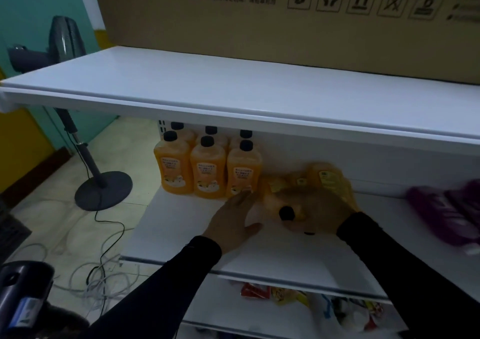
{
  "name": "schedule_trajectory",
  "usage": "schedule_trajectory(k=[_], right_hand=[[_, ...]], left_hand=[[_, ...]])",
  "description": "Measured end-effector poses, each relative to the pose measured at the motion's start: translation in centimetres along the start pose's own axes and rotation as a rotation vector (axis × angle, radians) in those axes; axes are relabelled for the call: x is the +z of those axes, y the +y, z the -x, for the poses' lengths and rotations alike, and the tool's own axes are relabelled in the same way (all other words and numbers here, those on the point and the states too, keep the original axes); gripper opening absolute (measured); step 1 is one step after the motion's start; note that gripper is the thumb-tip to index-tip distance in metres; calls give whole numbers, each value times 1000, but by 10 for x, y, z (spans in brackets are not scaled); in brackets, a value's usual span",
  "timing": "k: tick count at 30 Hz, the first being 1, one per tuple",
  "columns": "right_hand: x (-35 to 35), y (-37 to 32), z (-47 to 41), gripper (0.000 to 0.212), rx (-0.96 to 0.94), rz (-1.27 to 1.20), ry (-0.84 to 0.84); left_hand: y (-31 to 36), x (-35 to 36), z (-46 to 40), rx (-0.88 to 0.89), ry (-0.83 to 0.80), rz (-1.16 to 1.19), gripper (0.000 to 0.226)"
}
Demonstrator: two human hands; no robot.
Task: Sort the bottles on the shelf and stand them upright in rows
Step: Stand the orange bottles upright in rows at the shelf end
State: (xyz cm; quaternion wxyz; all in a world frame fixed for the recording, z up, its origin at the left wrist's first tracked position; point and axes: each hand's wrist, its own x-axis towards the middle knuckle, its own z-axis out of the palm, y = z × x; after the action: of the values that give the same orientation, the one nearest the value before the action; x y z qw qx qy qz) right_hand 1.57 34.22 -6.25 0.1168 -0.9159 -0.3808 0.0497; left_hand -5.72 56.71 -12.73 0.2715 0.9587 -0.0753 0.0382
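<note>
Several orange juice bottles (207,167) with black caps stand upright in two rows at the back left of the white middle shelf (181,224). Just right of them, more orange bottles (330,180) lie on their sides in a blurred heap, one black cap (286,212) pointing toward me. My left hand (231,219) lies open, palm down, on the shelf, its fingertips at the foot of the rightmost standing bottle. My right hand (322,211) rests over the lying bottles and grips one of them; which one is blurred.
Purple bottles (452,214) lie on the shelf's right end. The upper shelf board (233,91) overhangs, with a big cardboard box (285,13) on it. Snack packets (298,297) fill the shelf below. A standing fan (104,188) and loose cables (104,260) are on the floor at left.
</note>
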Motion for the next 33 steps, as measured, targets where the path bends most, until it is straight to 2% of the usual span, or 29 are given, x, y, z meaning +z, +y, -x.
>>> schedule_trajectory(k=[3,5,8,14,17,21,23,28,33], right_hand=[[-27,4,8,50,-12,-127,118],[-33,5,5,44,29,-243,171],[-32,3,-7,32,80,-368,218],[-23,6,-19,68,90,-399,131],[-19,10,-26,71,109,-385,190],[-21,13,-41,76,129,-427,188],[-24,15,-44,77,105,-405,191],[-31,25,-40,76,135,-479,229],[-35,31,-49,56,192,-592,324]], left_hand=[[19,9,-11,-21,29,170,75],[27,15,-17,-55,104,310,69],[34,20,-25,-102,179,401,57],[36,27,-23,-74,118,440,62],[25,30,-10,-89,70,315,66],[-7,34,12,-208,-16,-157,85],[-19,36,20,-236,-31,-299,90],[-30,42,26,-221,9,-330,90],[-30,43,26,-214,36,-340,90]])
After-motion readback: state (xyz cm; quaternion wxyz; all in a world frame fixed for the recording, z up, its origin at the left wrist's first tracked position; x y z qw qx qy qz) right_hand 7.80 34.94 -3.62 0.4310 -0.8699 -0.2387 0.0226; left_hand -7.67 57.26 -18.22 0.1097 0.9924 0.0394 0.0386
